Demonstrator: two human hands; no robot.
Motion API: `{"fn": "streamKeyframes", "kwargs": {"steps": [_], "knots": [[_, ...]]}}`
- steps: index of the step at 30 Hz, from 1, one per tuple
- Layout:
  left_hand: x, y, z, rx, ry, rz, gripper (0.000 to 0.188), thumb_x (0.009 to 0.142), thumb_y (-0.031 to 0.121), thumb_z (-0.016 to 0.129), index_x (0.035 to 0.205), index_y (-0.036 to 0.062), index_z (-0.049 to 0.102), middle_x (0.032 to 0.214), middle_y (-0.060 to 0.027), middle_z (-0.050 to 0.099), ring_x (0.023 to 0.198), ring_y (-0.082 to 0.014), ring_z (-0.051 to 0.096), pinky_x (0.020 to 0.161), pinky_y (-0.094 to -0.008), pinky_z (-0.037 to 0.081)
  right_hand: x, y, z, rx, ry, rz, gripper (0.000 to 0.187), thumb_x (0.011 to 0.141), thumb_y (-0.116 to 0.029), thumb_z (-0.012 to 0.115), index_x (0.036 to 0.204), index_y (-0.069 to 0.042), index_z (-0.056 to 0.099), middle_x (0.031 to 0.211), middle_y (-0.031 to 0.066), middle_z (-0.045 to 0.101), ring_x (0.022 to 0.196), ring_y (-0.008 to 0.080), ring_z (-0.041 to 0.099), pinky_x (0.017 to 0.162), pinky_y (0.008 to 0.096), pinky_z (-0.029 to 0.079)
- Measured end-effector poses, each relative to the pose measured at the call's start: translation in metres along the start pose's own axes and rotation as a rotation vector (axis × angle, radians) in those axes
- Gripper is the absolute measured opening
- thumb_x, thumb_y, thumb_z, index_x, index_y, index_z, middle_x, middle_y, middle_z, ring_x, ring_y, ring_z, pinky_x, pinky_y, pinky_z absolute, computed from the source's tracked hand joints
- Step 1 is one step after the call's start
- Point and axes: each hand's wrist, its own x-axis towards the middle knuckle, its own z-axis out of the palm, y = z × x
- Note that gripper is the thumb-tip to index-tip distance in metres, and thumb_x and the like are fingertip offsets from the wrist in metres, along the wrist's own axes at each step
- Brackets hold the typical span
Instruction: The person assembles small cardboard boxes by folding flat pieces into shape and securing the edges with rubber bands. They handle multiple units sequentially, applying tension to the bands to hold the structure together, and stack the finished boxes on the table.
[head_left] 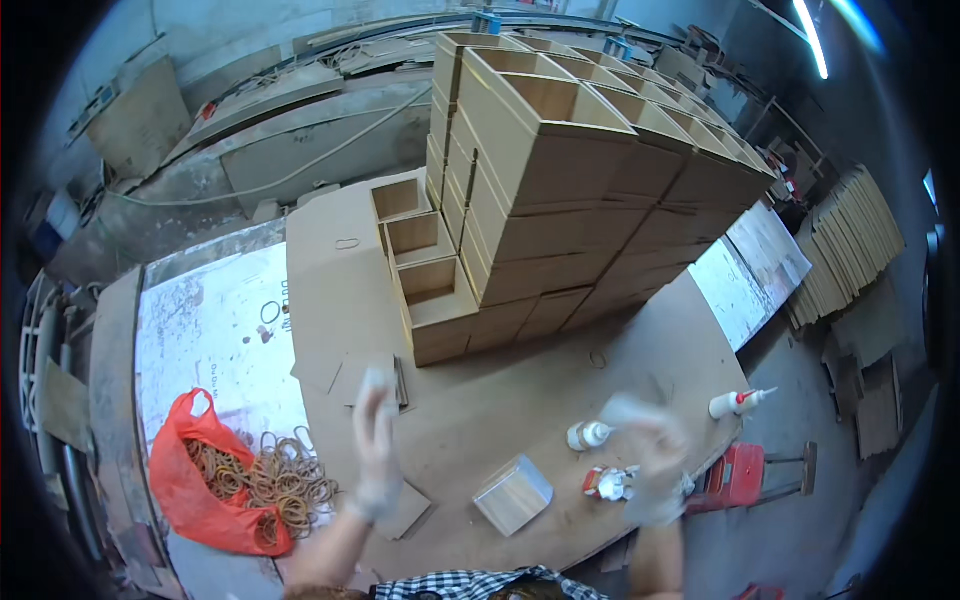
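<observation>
My left hand (376, 455), in a pale glove, is raised over the table with its fingers stretched upward and nothing in it. My right hand (655, 450), also gloved, is smeared by motion; its fingers look extended to the left, and I see nothing held. Between the hands lies a small wooden box-like piece (512, 498). Close to my right hand are a white squeeze bottle (588, 436) and a red-and-white crumpled item (607, 484). Near my left hand are thin board pieces (408, 512). A red plastic bag (185, 500) spills many rubber bands (290, 482) at the left.
A tall stack of open wooden boxes (570, 180) fills the table's far side, with smaller open boxes (432, 285) at its left. Another white bottle (733, 403) lies near the right edge, above a red stool (735, 478). Piled boards (850, 240) stand at far right.
</observation>
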Motion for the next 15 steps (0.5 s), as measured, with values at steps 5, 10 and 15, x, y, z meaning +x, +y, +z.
{"fn": "streamKeyframes", "kwargs": {"steps": [5, 10, 15], "knots": [[-0.172, -0.080, -0.073, 0.298, -0.087, 0.020, 0.047, 0.095, 0.000, 0.058, 0.141, 0.0008, 0.049, 0.140, -0.0157, 0.055, 0.125, -0.0286, 0.056, 0.107, -0.0395, 0.043, -0.178, 0.045, 0.048, 0.164, -0.462, 0.145, 0.017, 0.091, -0.017, 0.071, 0.105, -0.009, 0.077, 0.090, 0.0088, 0.074, 0.072, 0.0164, 0.068, 0.065, 0.0311, 0.054], [-0.229, -0.080, -0.105, 0.688, -0.385, 0.239, 0.048, 0.083, -0.005, 0.067, 0.129, 0.0041, 0.061, 0.122, -0.0209, 0.065, 0.107, -0.0383, 0.063, 0.090, -0.0442, 0.051, -0.280, 0.096, 0.052, -0.067, -0.688, -0.042, 0.017, 0.089, -0.027, 0.073, 0.098, -0.014, 0.079, 0.084, 0.0111, 0.074, 0.072, 0.0280, 0.070, 0.064, 0.0383, 0.056], [-0.266, -0.117, -0.119, 0.826, -0.493, 0.428, 0.059, 0.080, 0.016, 0.079, 0.133, 0.0023, 0.057, 0.128, -0.0229, 0.061, 0.112, -0.0423, 0.060, 0.098, -0.0496, 0.049, -0.317, 0.142, 0.043, -0.189, -0.630, -0.306, 0.006, 0.083, -0.021, 0.077, 0.082, -0.015, 0.079, 0.071, 0.0056, 0.072, 0.058, 0.0225, 0.068, 0.053, 0.0361, 0.054]]}}
